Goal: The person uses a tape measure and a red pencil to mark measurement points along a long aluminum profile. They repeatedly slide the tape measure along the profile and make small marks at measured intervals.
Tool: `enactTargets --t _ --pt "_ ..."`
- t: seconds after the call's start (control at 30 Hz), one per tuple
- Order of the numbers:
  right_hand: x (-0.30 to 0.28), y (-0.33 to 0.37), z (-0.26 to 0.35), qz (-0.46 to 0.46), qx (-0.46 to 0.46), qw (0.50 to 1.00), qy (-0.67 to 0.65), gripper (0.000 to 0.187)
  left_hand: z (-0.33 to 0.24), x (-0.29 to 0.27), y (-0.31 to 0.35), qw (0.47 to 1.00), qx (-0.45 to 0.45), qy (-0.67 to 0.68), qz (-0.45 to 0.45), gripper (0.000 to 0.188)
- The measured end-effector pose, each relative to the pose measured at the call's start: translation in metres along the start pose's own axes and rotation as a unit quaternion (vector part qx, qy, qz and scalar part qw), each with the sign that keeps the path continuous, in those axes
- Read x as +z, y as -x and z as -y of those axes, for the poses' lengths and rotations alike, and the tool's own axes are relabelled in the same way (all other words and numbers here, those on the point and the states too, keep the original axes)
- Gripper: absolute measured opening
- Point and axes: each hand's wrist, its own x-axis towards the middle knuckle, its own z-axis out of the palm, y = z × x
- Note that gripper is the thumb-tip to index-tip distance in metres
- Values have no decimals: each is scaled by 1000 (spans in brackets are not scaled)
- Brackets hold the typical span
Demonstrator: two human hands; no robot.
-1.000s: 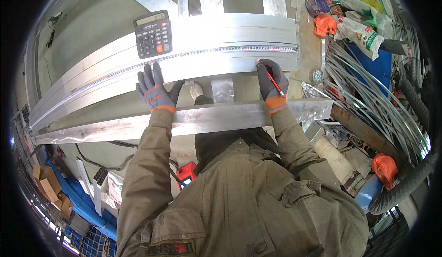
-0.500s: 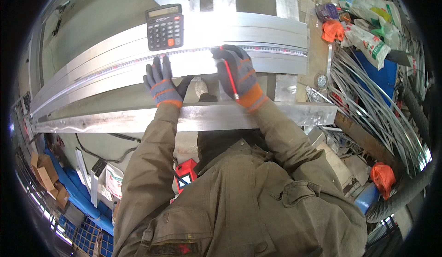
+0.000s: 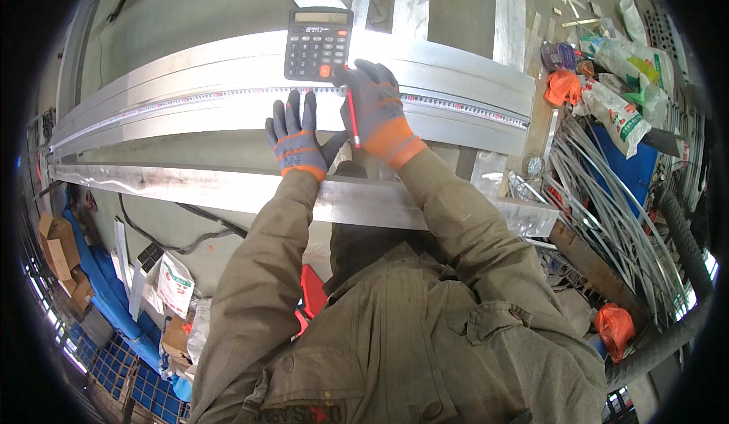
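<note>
Right hand (image 3: 376, 109) closed around the pencil (image 3: 352, 113), beside the calculator's (image 3: 318, 43) near right corner. Left hand (image 3: 299, 146), fingers apart, at the tape (image 3: 458, 107) on the calculator's near side. Pencil judged light, stiff, brittle-tipped: grip mid-shaft.
</note>
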Motion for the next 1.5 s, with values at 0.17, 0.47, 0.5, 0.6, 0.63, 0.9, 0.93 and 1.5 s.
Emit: enactTargets --t 0.17,0.47,0.5,0.6,0.63,0.9,0.93,1.5 --pt "-39 32 -10 -91 34 994 -49 33 -1 -1 -2 1000 -1 7 3 123" --pt "-95 127 -47 -132 248 953 -115 28 -2 -1 -2 1000 6 2 -4 123" --pt "-99 134 -52 -134 254 952 -108 28 -2 -1 -2 1000 9 0 -9 123" --pt "-108 148 -67 -167 198 965 -33 28 -2 0 -2 1000 15 -3 -19 122" --pt "-110 153 -71 -161 216 962 -42 28 -2 -1 -2 1000 17 -4 -21 121" --pt "-105 172 -85 -245 279 925 -88 23 2 6 -3 998 20 -55 -32 120" --pt "-108 173 -84 -236 300 920 -90 23 2 7 -3 997 18 -69 -38 120" --pt "-107 172 -93 -241 323 913 -69 12 8 17 -3 995 16 -82 -47 125"
